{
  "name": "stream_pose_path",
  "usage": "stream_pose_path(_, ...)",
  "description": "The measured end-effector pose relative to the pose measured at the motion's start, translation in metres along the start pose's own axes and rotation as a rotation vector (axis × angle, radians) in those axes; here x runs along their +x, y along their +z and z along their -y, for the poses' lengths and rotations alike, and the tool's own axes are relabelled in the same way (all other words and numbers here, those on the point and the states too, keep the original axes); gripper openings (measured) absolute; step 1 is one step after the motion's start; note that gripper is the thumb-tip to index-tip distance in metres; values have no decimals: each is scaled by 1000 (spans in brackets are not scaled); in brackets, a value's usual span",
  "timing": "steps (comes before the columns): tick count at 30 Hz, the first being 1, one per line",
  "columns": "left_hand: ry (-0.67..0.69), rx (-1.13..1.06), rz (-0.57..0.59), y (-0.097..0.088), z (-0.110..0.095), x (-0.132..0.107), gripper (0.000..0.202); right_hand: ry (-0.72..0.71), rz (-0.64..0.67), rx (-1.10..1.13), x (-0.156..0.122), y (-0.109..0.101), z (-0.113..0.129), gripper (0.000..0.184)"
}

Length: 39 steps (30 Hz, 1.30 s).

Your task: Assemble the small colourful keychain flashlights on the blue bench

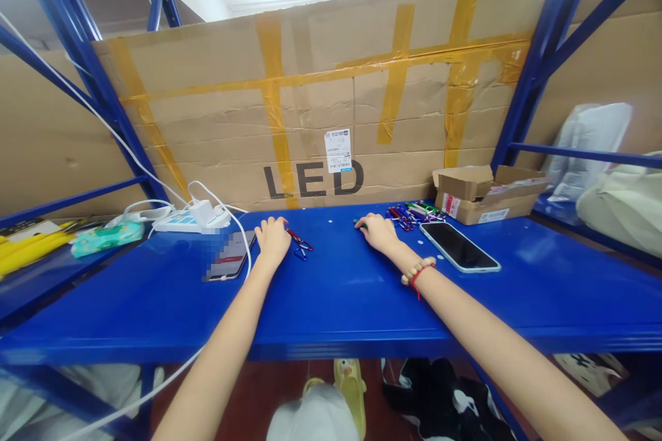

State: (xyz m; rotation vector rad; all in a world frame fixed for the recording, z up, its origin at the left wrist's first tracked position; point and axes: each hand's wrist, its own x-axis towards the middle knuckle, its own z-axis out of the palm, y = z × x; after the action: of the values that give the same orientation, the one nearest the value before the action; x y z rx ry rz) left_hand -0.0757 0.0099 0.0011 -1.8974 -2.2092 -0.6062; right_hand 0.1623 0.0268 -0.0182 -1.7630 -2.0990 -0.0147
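My left hand [273, 240] rests palm down on the blue shelf, its fingers slightly bent and spread. Just right of it lie a red carabiner [300, 240] and a small blue carabiner [301, 254]; the hand's edge touches or nearly touches the red one. My right hand [379, 231], with a bead bracelet at the wrist, is closed with its fingertips around a small green carabiner [358, 224], mostly hidden by the fingers. Beside the right hand is a pile of carabiners [411, 214] in red, blue, purple, green and silver.
A phone [460, 246] lies right of the pile, before an open cardboard box [489, 194]. At left are another phone [232, 256], a power strip [181, 219] and a white cable [243, 234]. A large cardboard panel [321, 103] stands behind the blue shelf [331, 303].
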Motion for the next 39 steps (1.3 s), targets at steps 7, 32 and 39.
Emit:
stream_pose_path(7, 85, 25, 139, 0, 4, 1, 35, 242, -251, -80, 5, 2, -33, 25)
stream_pose_path(32, 278, -96, 102, -14, -5, -1, 18, -316, -55, 84, -10, -7, 29, 19)
stream_pose_path(39, 14, -64, 17, -19, 4, 3, 25, -695, -25, 215, -32, -1, 67, 36)
